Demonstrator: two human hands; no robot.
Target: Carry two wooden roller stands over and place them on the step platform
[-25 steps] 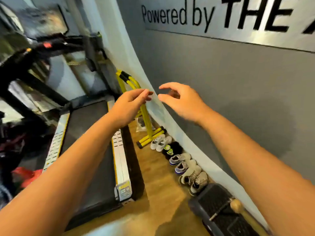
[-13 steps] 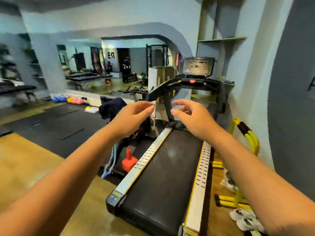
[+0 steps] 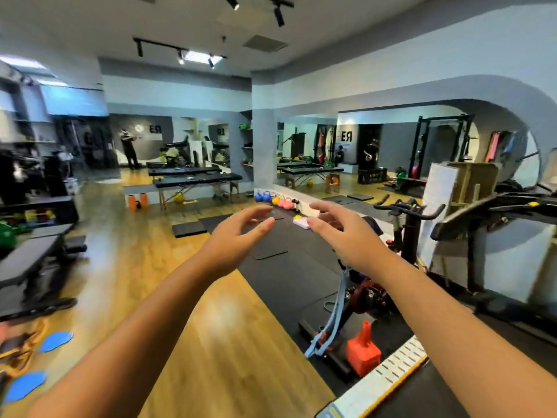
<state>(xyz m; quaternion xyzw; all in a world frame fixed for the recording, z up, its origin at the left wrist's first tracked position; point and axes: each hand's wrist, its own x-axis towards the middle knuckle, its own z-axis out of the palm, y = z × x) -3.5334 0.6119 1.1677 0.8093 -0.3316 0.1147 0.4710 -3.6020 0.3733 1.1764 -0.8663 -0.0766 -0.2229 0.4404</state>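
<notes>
From the head view, both bare arms are reaching forward over the gym floor. The left hand (image 3: 238, 236) is hanging in the air with fingers spread and lightly curled, gripping nothing; the right hand (image 3: 346, 233) is mirroring it just beside, equally loose and carrying nothing, a small gap lying between the 2 sets of fingertips. Neither the wooden roller stands nor the step platform is showing anywhere in this frame (motion blur is softening the edges, so small items are hard to tell). Below the hands, black floor mats (image 3: 289, 267) are lying across the wood floor (image 3: 144, 267). An exercise bike (image 3: 404, 233) is standing at the right with a blue strap (image 3: 331, 321) hanging off it, an orange cone (image 3: 363, 351) sitting near its base, and a treadmill (image 3: 497, 212) is rising at the far right. A row of coloured kettlebells (image 3: 275, 200) is lining the foot of the mirrored wall, and black treatment tables (image 3: 196, 178) are standing further back. No bin or box with visible contents is appearing.
</notes>
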